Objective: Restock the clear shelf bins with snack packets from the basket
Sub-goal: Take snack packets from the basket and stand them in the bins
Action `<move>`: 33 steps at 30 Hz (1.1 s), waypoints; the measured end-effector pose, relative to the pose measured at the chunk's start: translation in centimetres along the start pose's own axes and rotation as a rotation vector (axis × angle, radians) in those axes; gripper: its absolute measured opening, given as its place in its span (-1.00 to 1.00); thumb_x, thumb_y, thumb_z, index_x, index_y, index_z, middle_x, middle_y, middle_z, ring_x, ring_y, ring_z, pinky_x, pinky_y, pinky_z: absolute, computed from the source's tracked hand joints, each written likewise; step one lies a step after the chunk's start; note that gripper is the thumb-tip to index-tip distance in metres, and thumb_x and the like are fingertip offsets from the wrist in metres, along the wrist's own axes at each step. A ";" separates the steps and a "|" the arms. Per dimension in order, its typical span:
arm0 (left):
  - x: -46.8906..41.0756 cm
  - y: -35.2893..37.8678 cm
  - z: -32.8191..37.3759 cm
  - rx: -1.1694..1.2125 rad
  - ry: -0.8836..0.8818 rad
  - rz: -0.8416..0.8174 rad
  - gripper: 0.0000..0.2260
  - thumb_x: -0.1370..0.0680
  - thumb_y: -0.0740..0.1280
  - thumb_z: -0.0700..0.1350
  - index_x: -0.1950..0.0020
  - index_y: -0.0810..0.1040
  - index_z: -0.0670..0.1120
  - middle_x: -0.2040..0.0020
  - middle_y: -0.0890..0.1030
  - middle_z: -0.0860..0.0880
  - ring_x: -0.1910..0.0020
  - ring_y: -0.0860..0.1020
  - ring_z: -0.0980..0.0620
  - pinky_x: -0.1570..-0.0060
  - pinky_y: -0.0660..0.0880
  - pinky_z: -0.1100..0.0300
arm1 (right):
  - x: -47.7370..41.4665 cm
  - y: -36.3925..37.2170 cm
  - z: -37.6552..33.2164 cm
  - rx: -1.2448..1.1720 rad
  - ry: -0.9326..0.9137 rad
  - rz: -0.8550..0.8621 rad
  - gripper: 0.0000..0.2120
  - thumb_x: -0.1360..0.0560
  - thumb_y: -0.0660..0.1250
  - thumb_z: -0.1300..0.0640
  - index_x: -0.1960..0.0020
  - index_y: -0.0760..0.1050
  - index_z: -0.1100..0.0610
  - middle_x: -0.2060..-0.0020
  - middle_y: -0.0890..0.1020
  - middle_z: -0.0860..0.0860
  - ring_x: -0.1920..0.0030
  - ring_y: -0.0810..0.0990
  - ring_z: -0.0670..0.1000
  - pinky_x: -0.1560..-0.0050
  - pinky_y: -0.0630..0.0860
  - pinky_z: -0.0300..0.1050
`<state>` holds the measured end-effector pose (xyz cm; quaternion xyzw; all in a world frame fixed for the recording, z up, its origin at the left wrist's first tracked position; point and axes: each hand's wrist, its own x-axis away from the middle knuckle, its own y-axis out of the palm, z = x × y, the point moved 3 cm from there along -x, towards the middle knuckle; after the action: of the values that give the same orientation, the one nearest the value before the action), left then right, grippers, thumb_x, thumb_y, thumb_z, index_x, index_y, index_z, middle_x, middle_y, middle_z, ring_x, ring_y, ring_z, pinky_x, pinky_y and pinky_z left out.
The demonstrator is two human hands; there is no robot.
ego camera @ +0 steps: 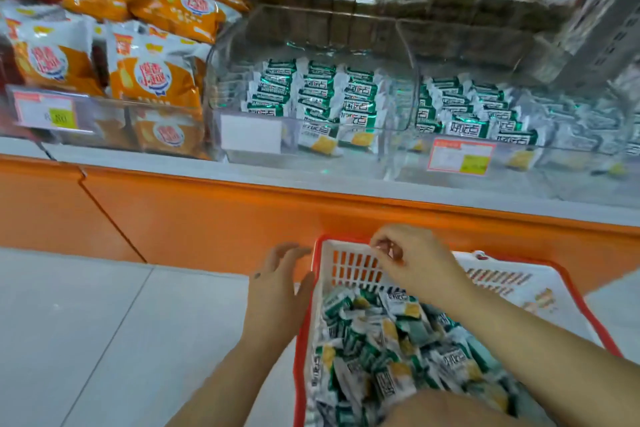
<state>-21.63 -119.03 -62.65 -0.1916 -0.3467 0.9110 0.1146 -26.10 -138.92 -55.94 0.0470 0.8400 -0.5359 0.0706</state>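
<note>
A white basket with a red rim [304, 322] stands on the floor at the bottom right, full of green-and-white snack packets [381, 357]. My right hand [415, 263] is at the basket's far rim, fingers curled and pinched on its edge. My left hand [277, 288] hovers just outside the basket's left corner, fingers spread and holding nothing. Above, on the shelf, a clear bin [221, 55] holds neat rows of the same green packets [311, 90]. A second clear bin [571, 166] to its right holds more of them [467, 107].
Orange snack bags [152, 73] fill the shelf section to the left. A red price tag [460, 156] hangs on the right bin's front. An orange shelf base [207, 218] lies between the basket and the bins. Grey tiled floor [104, 322] spreads to the left.
</note>
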 end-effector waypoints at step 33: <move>2.5 3.6 0.2 -0.180 -0.129 -0.251 -0.64 -0.54 0.30 -0.18 -0.32 0.47 0.04 -0.39 0.35 0.03 -0.23 0.45 0.01 -0.23 0.39 0.10 | 5.0 6.1 8.2 -0.439 0.796 0.000 -0.78 -0.51 0.37 0.12 -0.10 0.63 0.20 -0.17 0.58 -0.01 -0.13 0.59 0.07 -0.22 0.40 -0.19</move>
<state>-24.25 -120.94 -65.65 -0.0972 -0.4547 0.8653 0.1874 -29.48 -143.77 -65.62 0.2333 0.8955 -0.2853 -0.2496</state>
